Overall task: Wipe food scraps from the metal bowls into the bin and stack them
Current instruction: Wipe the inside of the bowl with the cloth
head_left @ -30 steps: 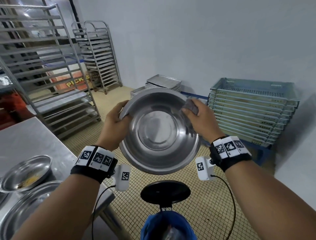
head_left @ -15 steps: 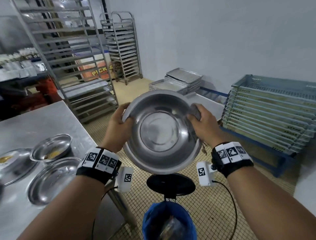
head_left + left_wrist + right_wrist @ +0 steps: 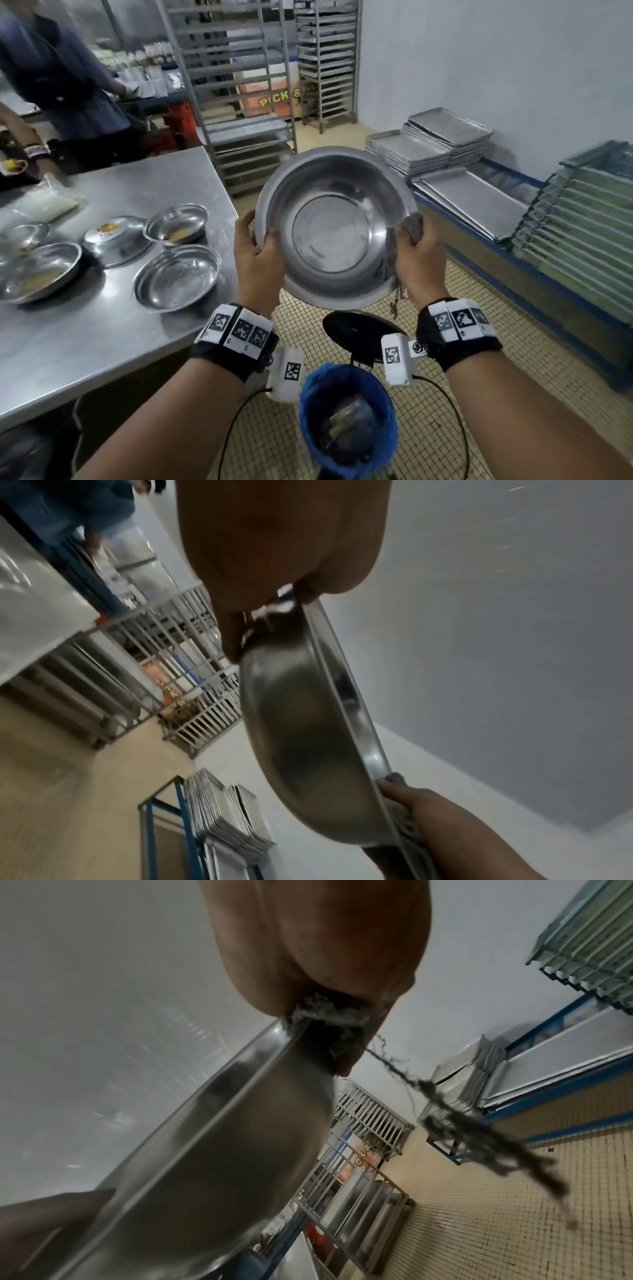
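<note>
Head view: bowl (image 3: 337, 228) tilted above bin (image 3: 346, 416); left hand (image 3: 255, 253) gripping rim, right hand (image 3: 416, 253) pinching cloth (image 3: 412, 224) on opposite rim.

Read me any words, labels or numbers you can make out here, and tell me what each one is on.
"PICK &": yellow letters on the orange sign behind the racks; anything after it is hidden.
Same sign in the wrist views: too blurred to read.
Wristbands: square black-and-white code markers only, no words.
Bowl, bin, trays, crates: no text visible.
</note>
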A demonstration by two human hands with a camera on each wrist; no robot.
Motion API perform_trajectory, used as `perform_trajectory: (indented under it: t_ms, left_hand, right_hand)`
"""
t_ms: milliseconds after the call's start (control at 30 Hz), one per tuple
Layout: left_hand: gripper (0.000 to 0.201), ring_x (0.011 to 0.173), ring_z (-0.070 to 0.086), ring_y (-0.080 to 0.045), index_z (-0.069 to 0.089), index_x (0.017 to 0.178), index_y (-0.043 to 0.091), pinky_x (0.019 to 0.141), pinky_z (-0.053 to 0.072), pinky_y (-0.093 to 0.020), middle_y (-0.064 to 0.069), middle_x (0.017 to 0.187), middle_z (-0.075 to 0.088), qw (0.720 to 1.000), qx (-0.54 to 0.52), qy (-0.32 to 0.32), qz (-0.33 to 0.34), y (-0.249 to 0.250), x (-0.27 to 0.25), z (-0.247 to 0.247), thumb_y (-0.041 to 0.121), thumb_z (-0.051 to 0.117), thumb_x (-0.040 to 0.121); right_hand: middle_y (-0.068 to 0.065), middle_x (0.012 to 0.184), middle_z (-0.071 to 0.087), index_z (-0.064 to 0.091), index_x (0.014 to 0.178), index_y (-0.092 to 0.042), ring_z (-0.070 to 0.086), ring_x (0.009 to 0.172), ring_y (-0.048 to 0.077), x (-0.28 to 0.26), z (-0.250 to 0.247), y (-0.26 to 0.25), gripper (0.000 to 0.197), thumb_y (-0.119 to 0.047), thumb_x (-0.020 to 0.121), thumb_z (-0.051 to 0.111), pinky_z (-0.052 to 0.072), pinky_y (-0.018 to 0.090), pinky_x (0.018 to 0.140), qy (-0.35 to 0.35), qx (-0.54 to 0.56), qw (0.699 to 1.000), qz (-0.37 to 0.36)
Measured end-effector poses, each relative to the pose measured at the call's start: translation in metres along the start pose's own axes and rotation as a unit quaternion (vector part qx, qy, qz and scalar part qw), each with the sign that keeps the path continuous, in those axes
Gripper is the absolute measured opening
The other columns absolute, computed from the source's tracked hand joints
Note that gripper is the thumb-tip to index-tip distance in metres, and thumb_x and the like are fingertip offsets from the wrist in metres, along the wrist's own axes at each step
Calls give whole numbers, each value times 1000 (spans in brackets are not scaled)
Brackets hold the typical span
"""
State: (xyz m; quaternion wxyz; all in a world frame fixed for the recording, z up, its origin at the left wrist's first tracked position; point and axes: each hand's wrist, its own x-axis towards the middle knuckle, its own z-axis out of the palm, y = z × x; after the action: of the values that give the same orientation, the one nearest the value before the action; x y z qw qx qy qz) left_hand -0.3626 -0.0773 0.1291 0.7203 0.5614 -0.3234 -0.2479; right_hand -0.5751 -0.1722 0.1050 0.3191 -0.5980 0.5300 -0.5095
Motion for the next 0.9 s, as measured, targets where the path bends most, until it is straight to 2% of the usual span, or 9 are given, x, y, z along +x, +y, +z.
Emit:
perform_trajectory:
  t_ms: [100, 233, 267, 333, 433, 633, 733, 833, 900]
  left_hand:
    - [31, 92, 75, -31, 61, 124, 43, 77, 64, -50, -9, 112, 74, 999, 31, -14, -13, 0, 7, -34, 22, 63, 101]
    - [32, 85, 74, -13, 63, 124, 38, 79, 64, -39, 2, 103, 74, 998, 59, 5, -17, -2, 15, -86, 15, 58, 103]
    - [31, 87, 75, -13, 63, 126, 38, 80, 65, -40, 3, 104, 75, 997, 66, 10, -24, -4, 17, -102, 17, 58, 103]
    - [33, 94, 75, -17, 64, 126, 40, 82, 63, -44, 3, 106, 76, 996, 74, 22, -36, -8, 21, -135, 19, 59, 101]
    - [34, 90, 72, -11, 63, 130, 32, 75, 58, -33, 2, 108, 73, 994, 77, 70, -43, -11, 29, -197, 14, 57, 101]
    - [28, 91, 72, -17, 65, 118, 32, 74, 59, -34, -2, 107, 73, 983, 80, 157, -59, -11, 45, -336, 10, 58, 102]
    - [28, 90, 71, -18, 65, 125, 24, 70, 58, -29, -4, 107, 72, 974, 82, 195, -76, -15, 52, -401, 9, 57, 102]
    - [30, 96, 68, -20, 61, 129, 23, 72, 54, -29, -4, 112, 68, 964, 96, 227, -100, -22, 53, -451, 9, 56, 103]
    - [27, 97, 67, -20, 60, 127, 24, 73, 55, -29, -4, 113, 67, 958, 107, 239, -114, -28, 52, -476, 10, 55, 104]
  right_hand:
    - [-6, 89, 63, 57, 104, -22, 65, 85, 16, -7, 10, -11, 10, -31, 101, 58, 56, 40, 79, -38, -19, 999, -25]
    - [-12, 87, 61, 59, 109, -20, 62, 81, 7, -24, 43, -32, 15, -33, 102, 59, 49, 25, 68, -92, -32, 994, -48]
    - [-13, 86, 60, 59, 108, -20, 61, 80, 5, -30, 55, -39, 14, -33, 102, 58, 46, 23, 66, -103, -36, 993, -50]
    - [-11, 85, 61, 59, 104, -21, 60, 79, 9, -41, 84, -47, 12, -33, 101, 59, 42, 26, 67, -121, -51, 990, -49]
    - [-2, 88, 64, 59, 100, -18, 61, 84, 22, -65, 146, -61, 13, -31, 100, 59, 42, 32, 76, -147, -65, 986, -47]
    - [3, 91, 66, 60, 105, -16, 62, 88, 29, -133, 282, -92, 15, -31, 100, 58, 46, 37, 78, -223, -63, 971, -53]
    - [1, 100, 68, 61, 117, -20, 63, 94, 27, -167, 344, -103, 21, -32, 100, 58, 50, 39, 85, -251, -53, 965, -56]
    - [-8, 95, 64, 60, 117, -24, 63, 94, 21, -196, 392, -111, 19, -35, 102, 57, 50, 40, 85, -267, -45, 961, -53]
    - [-2, 96, 68, 60, 117, -23, 65, 90, 25, -211, 418, -112, 19, -36, 103, 55, 52, 42, 84, -276, -58, 958, -52]
